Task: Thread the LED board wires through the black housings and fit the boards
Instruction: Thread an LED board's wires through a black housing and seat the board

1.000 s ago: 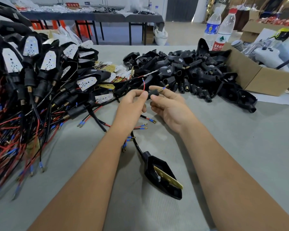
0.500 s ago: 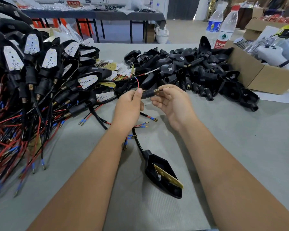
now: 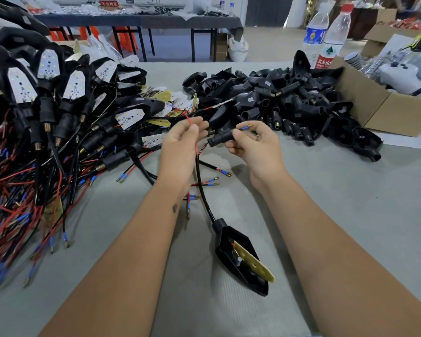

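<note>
My right hand (image 3: 254,147) grips a small black stem piece (image 3: 219,139); blue-tipped wire ends stick out beyond its far end near my fingertips. My left hand (image 3: 182,142) pinches a thin red wire (image 3: 195,142) just left of the stem. A black cable (image 3: 202,188) runs down from the stem to a black housing (image 3: 241,257) lying on the table between my forearms, with a yellow LED board (image 3: 253,263) resting tilted in it.
A heap of assembled housings with white boards and red and black wires (image 3: 46,117) fills the left. A pile of empty black housings (image 3: 277,100) lies ahead. A cardboard box (image 3: 374,105) and two water bottles (image 3: 326,37) stand at the right. Grey table (image 3: 350,203).
My hands have drawn slightly apart. The stem now sits in my right hand with the wire tips through it, and my left hand has raised the red wire.
</note>
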